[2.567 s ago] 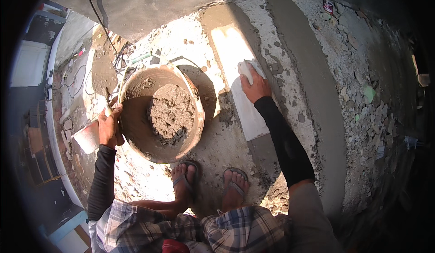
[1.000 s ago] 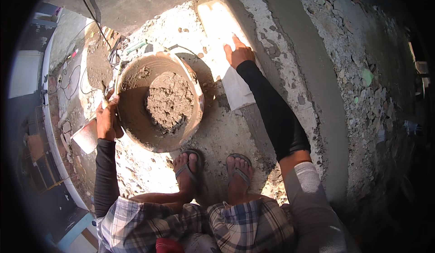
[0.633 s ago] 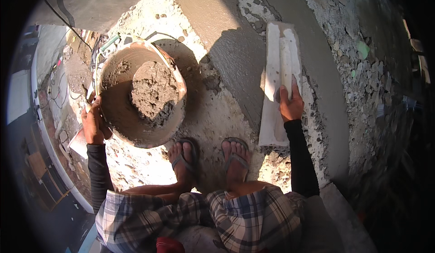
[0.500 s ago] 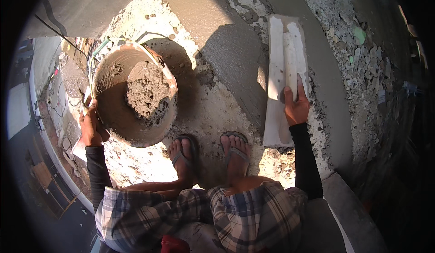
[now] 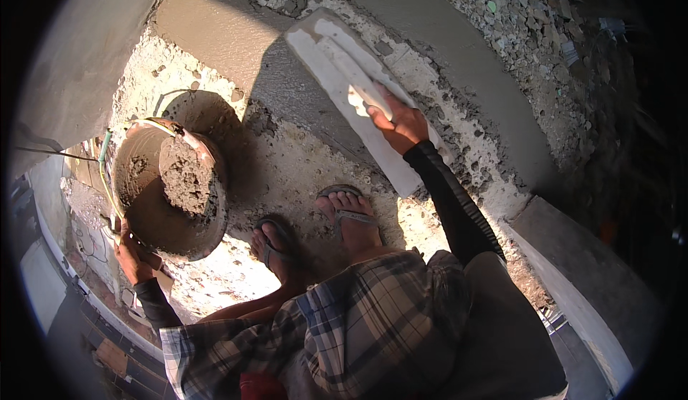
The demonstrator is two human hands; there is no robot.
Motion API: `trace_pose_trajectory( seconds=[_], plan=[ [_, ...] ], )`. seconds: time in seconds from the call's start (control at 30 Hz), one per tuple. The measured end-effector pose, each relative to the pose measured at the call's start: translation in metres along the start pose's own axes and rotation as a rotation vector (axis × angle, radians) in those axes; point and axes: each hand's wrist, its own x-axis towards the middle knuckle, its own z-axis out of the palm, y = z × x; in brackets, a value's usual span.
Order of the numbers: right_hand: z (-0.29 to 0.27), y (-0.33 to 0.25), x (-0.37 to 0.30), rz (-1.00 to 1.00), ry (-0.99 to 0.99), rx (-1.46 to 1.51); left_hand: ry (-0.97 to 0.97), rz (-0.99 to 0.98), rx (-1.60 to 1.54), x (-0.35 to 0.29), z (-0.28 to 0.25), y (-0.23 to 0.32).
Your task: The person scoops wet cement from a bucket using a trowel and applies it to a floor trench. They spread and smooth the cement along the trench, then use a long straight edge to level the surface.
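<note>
My right hand (image 5: 401, 126) is wrapped round the raised grip of a long pale plastering float (image 5: 373, 136). The float lies slanted over the strip of wet grey mortar (image 5: 290, 88) and the rough ground beside it. Whether its underside touches the mortar is hidden. At the lower left rim of a round bucket (image 5: 172, 251), my left hand (image 5: 134, 258) is closed. A bit of bent metal shows by its fingers and a pale flat edge beneath, but what it grips is unclear. Inside the bucket sits a lump of wet mortar (image 5: 188, 178).
My sandalled feet (image 5: 351, 217) stand on rough, sunlit ground between bucket and float. Another smooth mortar band (image 5: 466, 63) runs along the right, with broken rubble (image 5: 534, 38) beyond. A concrete ledge (image 5: 573, 264) is at lower right. A green and pale hose-like strand (image 5: 107, 149) runs by the bucket.
The float has turned from nearly upright to a slant, its far end swinging left over the mortar strip. The whole view has also turned and shifted. My left hand stays by the bucket.
</note>
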Motion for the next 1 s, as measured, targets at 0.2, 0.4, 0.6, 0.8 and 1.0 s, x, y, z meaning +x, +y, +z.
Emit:
trace_pose_trajectory(
  seconds=[0.2, 0.4, 0.6, 0.8, 1.0],
  plan=[
    [-0.070, 0.039, -0.048, -0.004, 0.327, 0.213, 0.001, -0.027, -0.008, -0.003, 0.008, 0.008],
    [0.015, -0.050, -0.009, -0.343, -0.012, 0.102, -0.009, -0.044, -0.010, 0.010, 0.000, -0.009],
    [0.029, -0.057, 0.022, -0.153, -0.147, -0.093, 0.065, 0.003, 0.021, 0.003, -0.003, -0.007],
    [-0.062, 0.053, -0.021, -0.010, 0.249, 0.106, 0.065, 0.022, -0.182, 0.014, -0.017, -0.021],
    [-0.047, -0.033, 0.003, -0.200, 0.088, 0.091, 0.117, -0.005, -0.075, -0.005, -0.002, -0.001]
  ],
)
